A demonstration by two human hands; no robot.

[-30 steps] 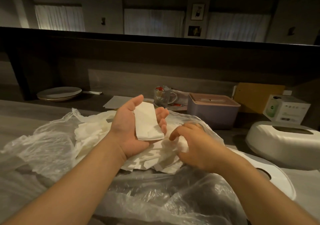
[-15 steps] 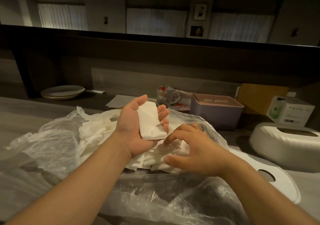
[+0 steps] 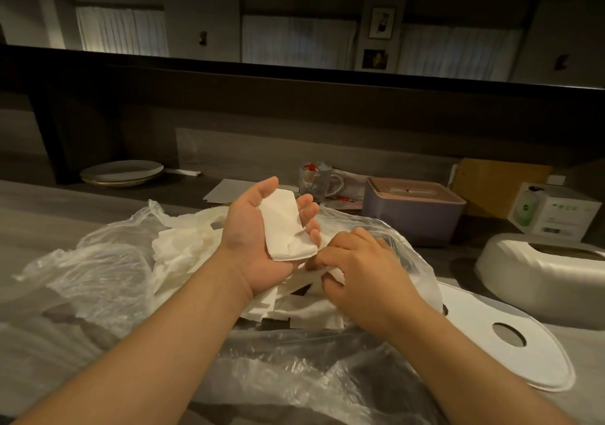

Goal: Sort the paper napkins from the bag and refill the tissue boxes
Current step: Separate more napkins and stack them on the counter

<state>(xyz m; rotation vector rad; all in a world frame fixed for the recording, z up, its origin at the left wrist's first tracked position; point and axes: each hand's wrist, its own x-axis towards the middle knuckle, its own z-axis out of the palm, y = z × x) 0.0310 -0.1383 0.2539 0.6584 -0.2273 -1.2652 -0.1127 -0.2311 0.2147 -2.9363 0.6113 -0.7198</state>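
Paper napkins (image 3: 193, 254), white, folded and loosely jumbled, lie in a heap inside a crinkled clear plastic bag (image 3: 98, 270) spread open on a grey wood-grain counter (image 3: 39, 215). The bag serves as the landmark here.

Above the middle of the bag, the person's left hand (image 3: 258, 238) is turned palm up, fingers gently curled, cradling a small neat stack of folded white napkins (image 3: 284, 228) held flat across the palm. It seems to serve as a collecting tray for pieces already squared up.

Just right of that hand, low over the heap in the bag, the right hand (image 3: 357, 280) has its fingers curled down, pinching the edge of one loose white napkin (image 3: 314, 277). Judging by the pose, this piece is being lifted out to join the stack.

Beyond the bag, to its far right, stands a lilac rectangular tissue box with a pink slotted lid (image 3: 412, 211). Right of the bag sits a white rounded plastic tissue-box shell (image 3: 537, 270), open side up, likely awaiting a refill. Its flat white oval lid with a round hole (image 3: 491, 339) lies against the bag's right edge.

Behind the bag are a clear glass mug (image 3: 317, 179), a stack of pale plates (image 3: 121, 172) at far left, and a white carton with green print (image 3: 553, 211) at far right.
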